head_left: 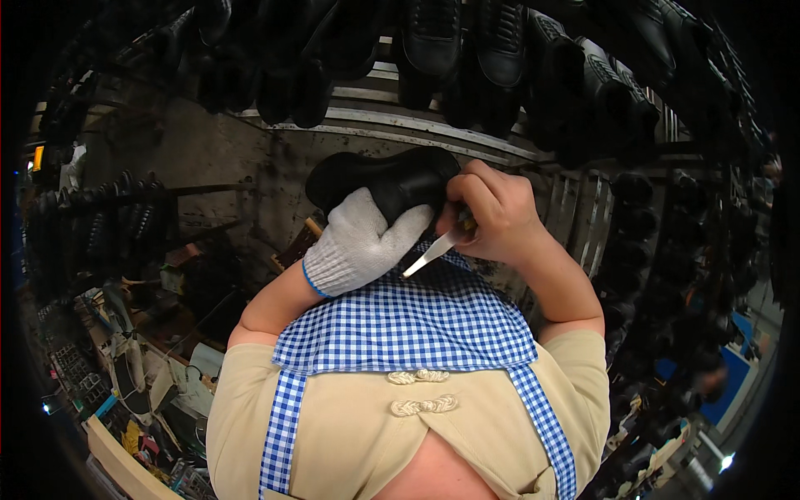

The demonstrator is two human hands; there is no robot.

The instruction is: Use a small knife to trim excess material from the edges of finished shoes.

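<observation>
My left hand (360, 240), in a white knitted glove with a blue cuff edge, is closed around a black shoe (412, 173). The shoe lies crosswise in front of my body, its sole side turned mostly upward. At the shoe's right end is my bare right hand (497, 207), fingers curled around a slim hand tool (440, 248). The tool's pale, tapered part points down and left toward my apron, and a bit of yellow shows by my fingers. Its other end is hidden by my hand and the shoe, so its exact kind cannot be made out.
Rows of black shoes (500, 50) hang on metal racks (350, 117) ahead, with more shoes (633, 242) stacked at the right and on a rack at the left. Cluttered materials and a wooden edge (125, 458) lie low at the left. A blue-checked apron (400, 325) covers my front.
</observation>
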